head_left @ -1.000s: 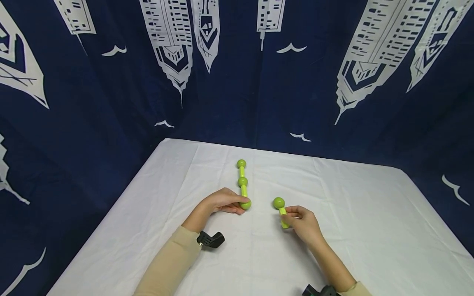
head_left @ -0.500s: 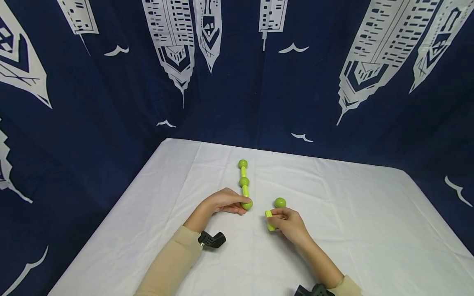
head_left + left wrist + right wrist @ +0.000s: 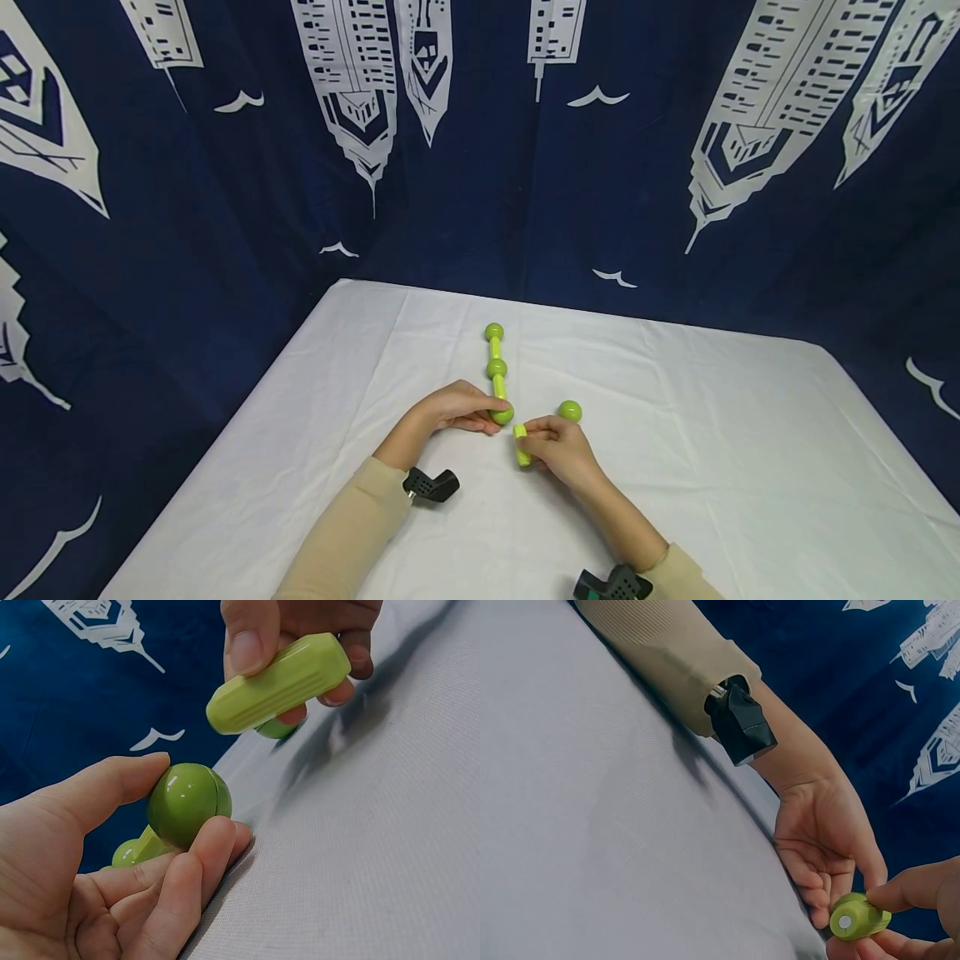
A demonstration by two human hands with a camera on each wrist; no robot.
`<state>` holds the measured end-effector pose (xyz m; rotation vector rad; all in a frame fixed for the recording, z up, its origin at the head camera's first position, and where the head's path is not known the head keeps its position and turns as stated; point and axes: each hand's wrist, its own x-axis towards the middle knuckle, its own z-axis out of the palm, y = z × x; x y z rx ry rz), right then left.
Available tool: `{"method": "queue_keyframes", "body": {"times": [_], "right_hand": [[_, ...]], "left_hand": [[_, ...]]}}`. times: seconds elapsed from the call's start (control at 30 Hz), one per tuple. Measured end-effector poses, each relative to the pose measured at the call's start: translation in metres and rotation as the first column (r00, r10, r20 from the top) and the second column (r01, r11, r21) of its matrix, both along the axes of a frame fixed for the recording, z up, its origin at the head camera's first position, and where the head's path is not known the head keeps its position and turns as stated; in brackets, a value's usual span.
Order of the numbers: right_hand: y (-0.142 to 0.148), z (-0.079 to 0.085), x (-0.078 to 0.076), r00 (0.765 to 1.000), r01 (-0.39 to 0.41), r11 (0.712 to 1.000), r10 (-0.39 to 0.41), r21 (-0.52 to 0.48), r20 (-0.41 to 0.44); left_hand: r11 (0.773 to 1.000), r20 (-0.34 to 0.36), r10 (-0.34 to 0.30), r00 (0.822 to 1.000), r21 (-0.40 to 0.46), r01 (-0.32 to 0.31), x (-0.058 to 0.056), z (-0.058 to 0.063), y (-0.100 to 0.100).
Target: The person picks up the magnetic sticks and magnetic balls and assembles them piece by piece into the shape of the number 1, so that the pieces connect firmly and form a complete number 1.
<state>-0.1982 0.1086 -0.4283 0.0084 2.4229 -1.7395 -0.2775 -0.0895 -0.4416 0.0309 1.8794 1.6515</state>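
Observation:
A straight chain of green balls and yellow-green rods (image 3: 499,386) lies on the white cloth, running away from me. My left hand (image 3: 455,407) pinches its near end ball (image 3: 184,804) between thumb and fingers. Just to the right, my right hand (image 3: 561,450) holds a short ribbed yellow-green rod (image 3: 281,684) between thumb and fingertips. A pale round disc shows on this rod's end in the right wrist view. Held rod and pinched ball stand close together, with a small gap in the left wrist view. A loose green ball (image 3: 570,409) rests just beyond my right hand.
The table wears a white cloth (image 3: 720,433). Behind it hangs a navy curtain (image 3: 480,233) printed with white buildings and birds. A black wrist camera (image 3: 431,485) sits on the left sleeve, another (image 3: 613,583) on the right.
My right hand has carried the rod left, away from the loose ball and up to the chain's near end. The left hand keeps its pinch on the end ball.

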Motion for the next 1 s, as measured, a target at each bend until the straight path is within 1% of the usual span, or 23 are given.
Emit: {"method": "queue_keyframes", "body": {"times": [0.23,0.57,1.0], "right_hand": [[-0.009,0.001,-0.002,1.0,0.005,1.0,-0.005,-0.02,0.018],[-0.017,-0.005,-0.004,0.999,0.031,0.998,-0.029,-0.052,0.035],[-0.021,-0.012,-0.003,0.997,0.059,0.993,-0.053,-0.105,0.057]], "left_hand": [[1.0,-0.001,-0.003,1.0,0.004,0.003,0.0,0.001,0.0],[1.0,0.003,-0.002,1.0,0.005,0.002,0.0,0.0,-0.001],[1.0,0.008,0.004,1.0,0.007,-0.004,0.0,0.0,-0.001]]}}
